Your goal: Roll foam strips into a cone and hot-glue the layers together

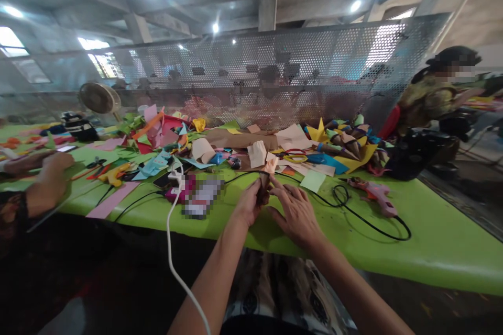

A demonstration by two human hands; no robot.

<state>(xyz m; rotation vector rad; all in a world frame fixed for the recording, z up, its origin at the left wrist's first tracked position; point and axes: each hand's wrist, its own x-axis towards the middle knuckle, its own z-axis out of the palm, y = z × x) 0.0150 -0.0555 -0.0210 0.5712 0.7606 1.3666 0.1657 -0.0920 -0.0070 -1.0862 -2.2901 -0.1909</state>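
Near the table's front edge, my left hand (249, 201) is closed around a small brown paper roll with a crinkled peach paper top (270, 166), held upright. My right hand (293, 204) is beside it, fingers stretched and apart, its index fingertip at the roll's side. Whether that finger presses on the paper is hard to make out. A black cable (243, 172) passes just behind both hands. Past it stand folded cream paper pieces (257, 154). A pale green paper square (313, 180) lies right of my right hand.
A pink glue gun (377, 193) with a looping cord lies at right, a yellow one (116, 174) at left. A blurred-out flat object (202, 199), a magenta power strip (178, 191) and a white cable (170, 241) are nearer. Colored paper piles (157, 133) line the back. A co-worker's arm (49, 183) is at left.
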